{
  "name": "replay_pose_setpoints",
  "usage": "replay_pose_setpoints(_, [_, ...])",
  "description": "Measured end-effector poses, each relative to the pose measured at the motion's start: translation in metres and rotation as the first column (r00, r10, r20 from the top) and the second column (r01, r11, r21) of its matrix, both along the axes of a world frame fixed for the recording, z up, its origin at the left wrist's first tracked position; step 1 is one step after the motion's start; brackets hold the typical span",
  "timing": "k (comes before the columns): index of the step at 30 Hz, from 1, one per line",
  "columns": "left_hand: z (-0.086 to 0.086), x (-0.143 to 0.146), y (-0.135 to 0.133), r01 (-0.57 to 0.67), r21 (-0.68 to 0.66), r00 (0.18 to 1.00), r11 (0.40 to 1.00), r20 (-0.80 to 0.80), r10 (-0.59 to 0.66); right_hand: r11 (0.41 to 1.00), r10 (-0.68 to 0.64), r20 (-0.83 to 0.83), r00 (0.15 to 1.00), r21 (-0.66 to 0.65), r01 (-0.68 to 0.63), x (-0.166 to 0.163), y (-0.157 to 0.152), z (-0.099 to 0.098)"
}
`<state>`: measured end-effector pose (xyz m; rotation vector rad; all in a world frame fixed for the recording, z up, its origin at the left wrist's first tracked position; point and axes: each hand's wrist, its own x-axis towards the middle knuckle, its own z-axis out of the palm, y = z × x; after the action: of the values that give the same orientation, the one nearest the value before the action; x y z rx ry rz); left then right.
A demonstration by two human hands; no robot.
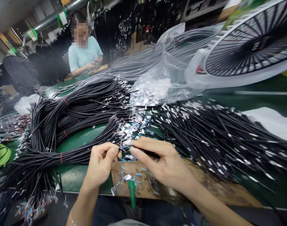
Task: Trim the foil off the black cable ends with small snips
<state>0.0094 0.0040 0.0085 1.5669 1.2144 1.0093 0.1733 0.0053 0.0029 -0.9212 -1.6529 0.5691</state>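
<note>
- As our hands meet above the near edge of the green table (pixel 74 177), a black cable (pixel 121 148) has its bared end between them, thin coloured wires (pixel 123 146) spreading toward the right fingertips.
- Our left hand (pixel 102 160) is curled tight, thumb against forefinger, and seems to pinch that cable just behind the wires.
- Our right hand (pixel 164 160) points inward, thumb and forefinger nearly together at the wires; its forefinger tip looks whitish (foil or a finger cover, we cannot say), and whether it grips anything we cannot tell.
- We judge one cable light and springy rather than limp, since the bundle (pixel 77 155) at our left, gathered by a red tie (pixel 61 157), sweeps round in smooth curves.
- Its jacket looks smooth and may slip or roll under the fingers, so we would hold it firmly close behind the bared end, where little length is left to flex.
- The wires look soft and easily bent; we would take them lightly near their root.
- Silvery foil scraps (pixel 127 131) lie loose just beyond, likely flimsy and quick to tear, and small blue bits (pixel 138 174) dot the wooden board (pixel 118 175) below.
</note>
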Motion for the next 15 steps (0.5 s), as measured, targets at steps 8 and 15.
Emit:
replay_pose_setpoints(8, [-0.004,0.005,-0.002,-0.005,0.236,0.983,0.972,-0.175,0.047,0.999,0.049,0.000,0.999,0.014,-0.049,0.000,0.003,0.005])
replay_pose_setpoints(15, [-0.006,0.001,0.002,-0.030,0.351,0.984,0.936,-0.152,0.089,0.879,0.328,-0.240,0.914,-0.278,-0.388,0.002,0.014,0.007])
